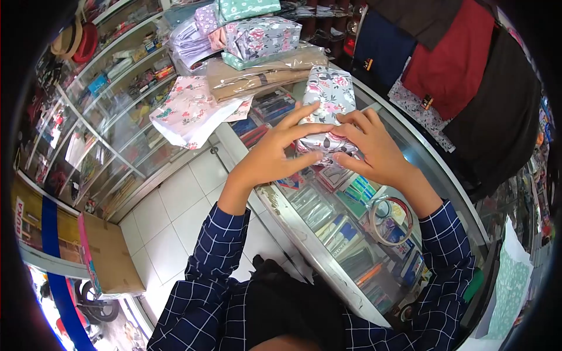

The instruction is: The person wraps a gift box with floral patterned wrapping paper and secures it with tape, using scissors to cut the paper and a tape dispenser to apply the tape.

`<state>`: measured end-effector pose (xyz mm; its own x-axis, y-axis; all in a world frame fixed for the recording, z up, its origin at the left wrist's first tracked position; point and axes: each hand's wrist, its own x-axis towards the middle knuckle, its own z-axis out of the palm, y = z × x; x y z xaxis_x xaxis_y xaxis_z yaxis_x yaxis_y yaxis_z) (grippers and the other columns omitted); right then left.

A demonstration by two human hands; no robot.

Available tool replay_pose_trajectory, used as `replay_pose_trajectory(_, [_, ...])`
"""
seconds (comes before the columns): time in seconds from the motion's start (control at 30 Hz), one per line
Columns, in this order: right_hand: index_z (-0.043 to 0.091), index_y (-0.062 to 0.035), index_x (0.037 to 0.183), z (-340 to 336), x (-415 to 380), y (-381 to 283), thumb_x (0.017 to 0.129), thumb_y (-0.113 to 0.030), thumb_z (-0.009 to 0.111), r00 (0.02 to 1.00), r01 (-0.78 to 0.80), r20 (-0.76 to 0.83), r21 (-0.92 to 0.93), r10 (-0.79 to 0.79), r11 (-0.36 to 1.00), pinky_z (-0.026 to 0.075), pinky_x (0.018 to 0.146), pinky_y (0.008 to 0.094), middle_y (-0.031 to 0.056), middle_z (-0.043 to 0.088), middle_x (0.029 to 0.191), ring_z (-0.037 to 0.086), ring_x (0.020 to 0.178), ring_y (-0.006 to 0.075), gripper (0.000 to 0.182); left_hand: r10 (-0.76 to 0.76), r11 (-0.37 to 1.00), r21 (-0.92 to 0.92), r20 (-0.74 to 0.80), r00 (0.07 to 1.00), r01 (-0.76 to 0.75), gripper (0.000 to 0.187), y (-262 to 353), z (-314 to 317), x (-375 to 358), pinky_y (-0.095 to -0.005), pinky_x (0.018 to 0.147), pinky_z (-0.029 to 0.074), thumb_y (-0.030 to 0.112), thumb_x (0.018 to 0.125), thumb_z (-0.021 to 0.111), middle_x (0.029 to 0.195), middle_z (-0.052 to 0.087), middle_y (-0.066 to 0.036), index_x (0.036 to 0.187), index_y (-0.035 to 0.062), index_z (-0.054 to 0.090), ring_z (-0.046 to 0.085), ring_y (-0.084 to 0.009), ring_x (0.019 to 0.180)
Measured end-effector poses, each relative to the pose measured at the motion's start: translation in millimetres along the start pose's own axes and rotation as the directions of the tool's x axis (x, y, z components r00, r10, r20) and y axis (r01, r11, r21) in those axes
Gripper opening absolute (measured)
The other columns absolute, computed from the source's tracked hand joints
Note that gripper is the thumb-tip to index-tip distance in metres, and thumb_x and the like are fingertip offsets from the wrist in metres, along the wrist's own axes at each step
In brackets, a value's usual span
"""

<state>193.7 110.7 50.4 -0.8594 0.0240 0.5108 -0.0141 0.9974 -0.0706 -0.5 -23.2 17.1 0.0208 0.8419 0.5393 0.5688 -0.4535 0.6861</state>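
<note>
A box-shaped package [331,93] in grey paper with pink flowers lies on the glass counter, its long side pointing away from me. My left hand [278,146] is on its left side, fingers across the top and thumb at the near end. From the right, my right hand [374,146] holds the same package, with bent fingers on top and thumb low at the near end. Both thumbs almost meet at the paper there. What lies under my fingers is hidden. Closer to me, a ring-shaped roll of tape [374,225] rests on the glass by my right forearm.
Beyond the package are brown plastic-wrapped packs [257,79] with wrapped boxes [263,38] stacked on them. A sheet of pink floral paper [187,111] overhangs the counter's left edge. Dark and red garments [448,70] hang at right. A cardboard box [111,254] stands lower left.
</note>
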Motion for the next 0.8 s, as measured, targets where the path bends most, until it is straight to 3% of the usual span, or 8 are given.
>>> replay_pose_trajectory(0.13, [0.06,-0.0076,0.107,-6.0,-9.2,-6.4,0.081,-0.032,0.066,0.999,-0.036,0.002,-0.029,0.037,0.999,0.041,0.083,0.04,0.0111,0.053,0.108,0.045,0.095,0.0291,0.037,0.085,0.996,-0.048,0.14,0.987,-0.079,0.052,-0.6,-5.7,9.1,-0.0427,0.111,0.029,0.012,0.077,0.072,0.152,0.032,-0.011,0.128,0.017,0.06,0.033,-0.0316,0.139])
replay_pose_trajectory(0.27, [0.059,-0.0088,0.104,-25.4,-24.5,-16.8,0.079,-0.036,0.067,0.995,-0.088,0.031,-0.061,0.09,0.994,0.041,0.079,0.0393,0.0112,0.052,0.104,0.046,0.091,0.0293,0.037,0.028,0.995,0.082,0.366,0.93,-0.062,0.061,16.3,-12.6,31.1,-0.0407,0.11,0.03,0.014,0.072,0.076,0.148,0.038,-0.012,0.13,0.0153,0.058,0.036,-0.0296,0.137])
replay_pose_trajectory(0.3, [0.059,-0.0092,0.104,-31.7,-26.0,-17.0,0.079,-0.036,0.067,0.992,-0.11,0.058,-0.063,0.113,0.992,0.041,0.078,0.0392,0.0112,0.052,0.102,0.046,0.09,0.0293,0.038,0.106,0.983,0.099,0.375,0.921,-0.153,0.064,12.4,-11.7,39.9,-0.0398,0.106,0.036,0.018,0.067,0.079,0.141,0.048,-0.012,0.128,0.0133,0.059,0.045,-0.0302,0.129])
replay_pose_trajectory(0.4, [0.058,-0.0074,0.108,-47.9,-27.4,-17.9,0.076,-0.04,0.069,0.97,-0.182,0.143,-0.105,0.196,0.978,0.041,0.078,0.0391,0.0112,0.05,0.099,0.045,0.09,0.0292,0.047,0.215,0.909,0.221,0.48,0.85,-0.355,0.065,10.9,-9.8,72.4,-0.0387,0.099,0.04,0.024,0.064,0.081,0.129,0.056,-0.01,0.124,0.0117,0.061,0.052,-0.0307,0.116])
replay_pose_trajectory(0.43, [0.058,-0.0069,0.109,-50.3,-27.7,-17.2,0.076,-0.04,0.071,0.962,-0.205,0.16,-0.123,0.224,0.971,0.041,0.079,0.0386,0.0109,0.05,0.1,0.044,0.09,0.029,0.049,0.259,0.886,0.226,0.483,0.837,-0.405,0.065,7.0,-4.9,81.6,-0.0382,0.091,0.043,0.033,0.061,0.082,0.115,0.059,-0.008,0.118,0.0102,0.062,0.054,-0.0301,0.105])
replay_pose_trajectory(0.53, [0.057,-0.0049,0.11,-57.3,-34.8,-19.0,0.073,-0.043,0.073,0.941,-0.263,0.171,-0.178,0.293,0.948,0.041,0.078,0.0382,0.0106,0.049,0.1,0.043,0.089,0.0283,0.055,0.357,0.834,0.141,0.6,0.716,-0.534,0.063,0.7,2.9,111.7,-0.0383,0.088,0.044,0.038,0.061,0.081,0.111,0.058,-0.008,0.114,0.0096,0.062,0.053,-0.0293,0.102])
replay_pose_trajectory(0.7, [0.055,-0.0042,0.111,-69.1,-48.7,-30.0,0.072,-0.042,0.072,0.893,-0.387,0.154,-0.217,0.423,0.896,0.042,0.077,0.0389,0.0113,0.048,0.1,0.043,0.088,0.0291,0.057,0.583,0.696,0.024,0.564,0.584,-0.718,0.066,-5.4,31.5,134.9,-0.0382,0.074,0.042,0.049,0.057,0.08,0.101,0.056,-0.008,0.108,0.0102,0.063,0.047,-0.028,0.084])
replay_pose_trajectory(0.8, [0.055,-0.0047,0.113,-67.0,-60.8,-40.5,0.072,-0.037,0.071,0.874,-0.445,0.101,-0.228,0.476,0.866,0.042,0.075,0.0389,0.0113,0.049,0.1,0.044,0.086,0.0295,0.055,0.669,0.669,0.038,0.406,0.623,-0.743,0.067,-7.9,52.6,118.8,-0.041,0.075,0.041,0.051,0.057,0.079,0.103,0.057,-0.007,0.109,0.0106,0.064,0.047,-0.028,0.085])
